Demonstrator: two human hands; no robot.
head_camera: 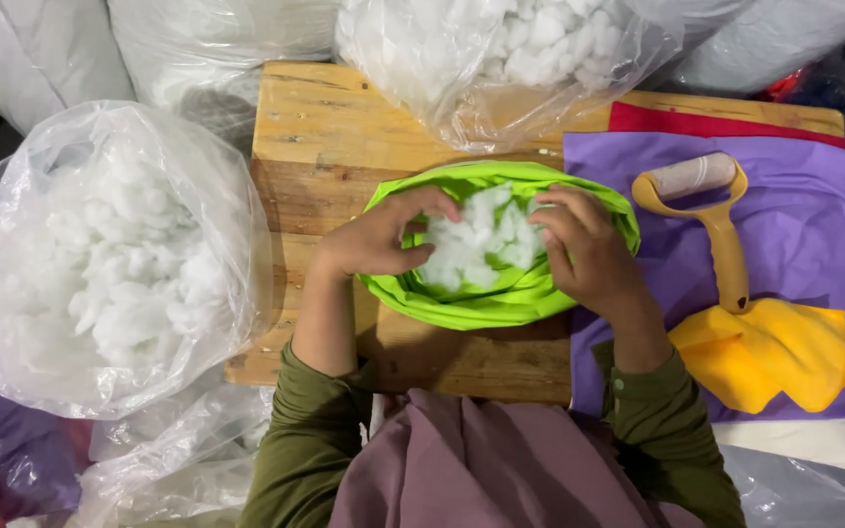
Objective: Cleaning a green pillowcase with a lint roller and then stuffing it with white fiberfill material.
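Wooden table [325, 147]: centre of the scene, bare boards showing at its far left.
Large clear bag [100, 254]: left of the table, open at the top, full of white stuffing.
Second clear bag [501, 68]: far edge of the table, also holding white stuffing.
Purple cloth [814, 215]: right part of the table, over a red cloth [696, 122] at the far edge.
Green fabric cover [501, 298]: middle of the table, mouth open upward, white stuffing [476, 244] inside.
Yellow cloth [765, 357]: near right, on the purple cloth.
Lint roller [711, 210]: yellow handle, lying just beyond the yellow cloth.
Left hand [374, 240]: fingers curled, pinching the cover's left rim and touching the stuffing.
Right hand [589, 249]: fingers bent, gripping the cover's right rim at the stuffing.
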